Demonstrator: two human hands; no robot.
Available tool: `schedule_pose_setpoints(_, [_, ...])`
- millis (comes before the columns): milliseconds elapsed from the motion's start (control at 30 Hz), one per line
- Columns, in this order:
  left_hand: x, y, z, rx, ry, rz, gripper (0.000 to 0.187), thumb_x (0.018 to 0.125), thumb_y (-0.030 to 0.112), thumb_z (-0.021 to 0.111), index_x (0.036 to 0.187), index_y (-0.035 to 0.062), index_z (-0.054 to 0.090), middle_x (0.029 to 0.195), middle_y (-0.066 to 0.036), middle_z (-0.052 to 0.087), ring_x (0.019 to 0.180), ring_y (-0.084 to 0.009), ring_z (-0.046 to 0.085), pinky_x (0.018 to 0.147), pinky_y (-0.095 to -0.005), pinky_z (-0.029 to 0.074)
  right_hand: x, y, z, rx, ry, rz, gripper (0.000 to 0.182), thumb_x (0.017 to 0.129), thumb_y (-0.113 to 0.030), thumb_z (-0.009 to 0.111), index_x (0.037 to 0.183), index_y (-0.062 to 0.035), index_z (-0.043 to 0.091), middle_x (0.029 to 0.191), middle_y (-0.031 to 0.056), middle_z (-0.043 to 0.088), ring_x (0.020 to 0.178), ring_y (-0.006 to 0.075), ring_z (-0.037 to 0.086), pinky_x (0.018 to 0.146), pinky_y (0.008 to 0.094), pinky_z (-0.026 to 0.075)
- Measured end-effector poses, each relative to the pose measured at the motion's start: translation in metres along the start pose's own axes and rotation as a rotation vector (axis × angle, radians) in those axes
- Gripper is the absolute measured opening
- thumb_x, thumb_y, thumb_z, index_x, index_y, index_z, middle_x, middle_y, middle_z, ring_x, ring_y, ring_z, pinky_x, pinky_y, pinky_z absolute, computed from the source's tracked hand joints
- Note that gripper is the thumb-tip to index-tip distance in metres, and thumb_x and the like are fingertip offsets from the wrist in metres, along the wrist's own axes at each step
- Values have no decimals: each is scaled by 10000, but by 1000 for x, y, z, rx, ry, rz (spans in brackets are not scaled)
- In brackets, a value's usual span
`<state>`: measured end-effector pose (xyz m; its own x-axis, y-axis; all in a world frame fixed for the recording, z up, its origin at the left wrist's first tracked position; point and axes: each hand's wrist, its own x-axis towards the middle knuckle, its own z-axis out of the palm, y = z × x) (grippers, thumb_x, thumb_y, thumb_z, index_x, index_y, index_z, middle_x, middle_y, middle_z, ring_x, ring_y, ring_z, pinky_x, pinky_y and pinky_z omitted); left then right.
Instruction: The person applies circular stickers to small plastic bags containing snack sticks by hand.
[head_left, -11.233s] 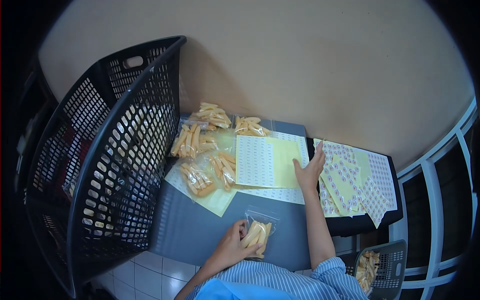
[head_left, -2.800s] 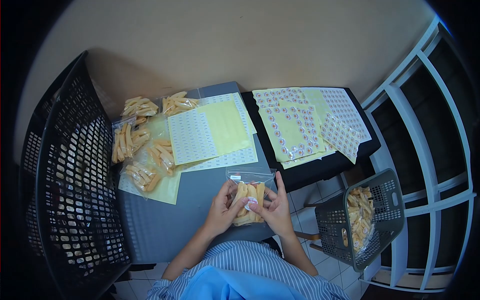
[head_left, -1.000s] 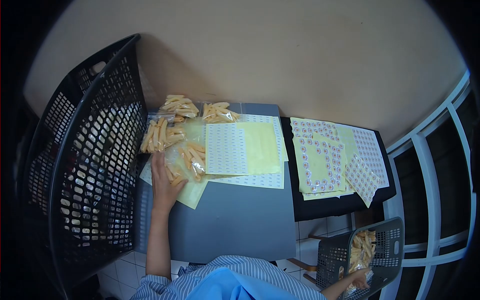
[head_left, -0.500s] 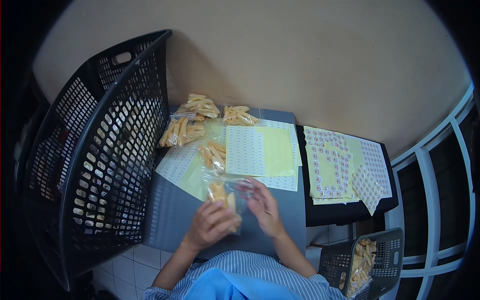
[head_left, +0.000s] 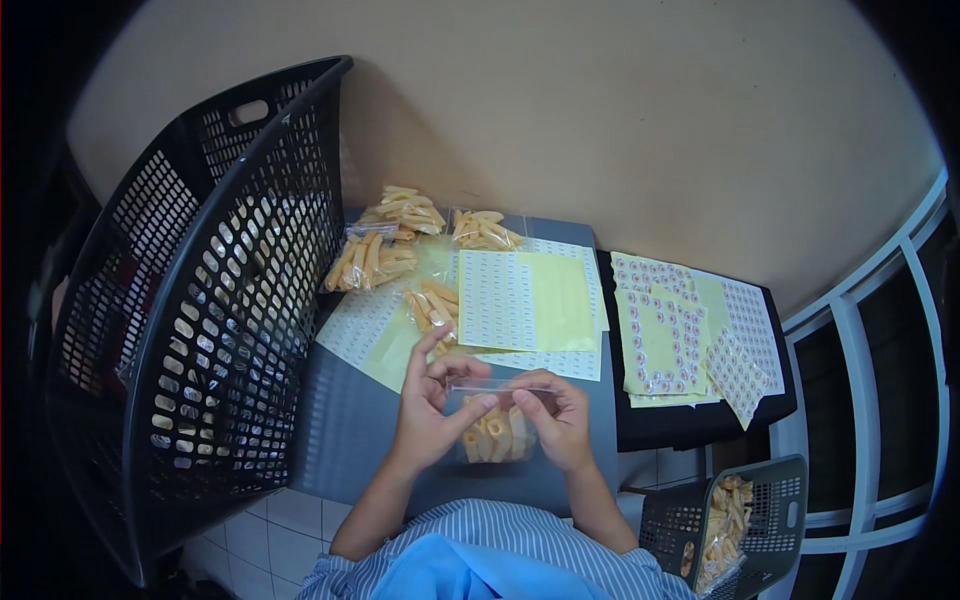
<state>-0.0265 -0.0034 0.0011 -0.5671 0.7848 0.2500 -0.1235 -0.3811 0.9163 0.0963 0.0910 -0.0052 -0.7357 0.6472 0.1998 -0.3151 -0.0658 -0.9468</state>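
Observation:
Between my hands hangs a clear zip bag of pale yellow stick-shaped snacks, its top edge upward. My left hand pinches the upper left part between thumb and fingers, with the index finger raised. My right hand grips the upper right corner, thumb on the near side. Just beyond my left hand, another snack bag lies on the label sheets. A sheet of small printed labels, partly bare yellow backing, lies on top of other sheets.
More snack bags lie at the table's back left. A tall black basket stands on the left. At right, sheets of round stickers cover a black surface. A lower basket holds more snacks. The wall rises behind.
The bag has moved down and right and turned upright. My right hand has come in to grip its top corner, and my left hand has shifted from its body to the upper left edge.

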Motion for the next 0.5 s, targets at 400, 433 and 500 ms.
schedule_pose_setpoints(400, [-4, -3, 20, 118, 60, 64, 686, 724, -44, 621, 1303, -6, 253, 793, -60, 577, 787, -102, 561, 755, -209, 435, -3, 0, 8, -148, 128, -153, 88, 767, -5, 613, 849, 26, 617, 857, 104, 619, 799, 142, 602, 723, 256, 496])
schedule_pose_setpoints(433, [-5, -3, 20, 119, 61, 66, 686, 724, -44, 621, 1303, -6, 253, 793, -60, 577, 787, -102, 561, 755, -209, 435, -3, -1, 9, -186, 142, -174, 79, 764, -2, 614, 837, 28, 618, 848, 106, 620, 787, 144, 605, 719, 255, 497])
schedule_pose_setpoints(500, [-6, -4, 18, 130, 73, 51, 667, 734, -48, 613, 1298, -7, 257, 795, -66, 588, 782, -105, 572, 745, -211, 441, -2, -1, 10, -200, 141, -165, 80, 774, -4, 604, 844, 31, 622, 851, 111, 621, 789, 148, 607, 715, 255, 496])
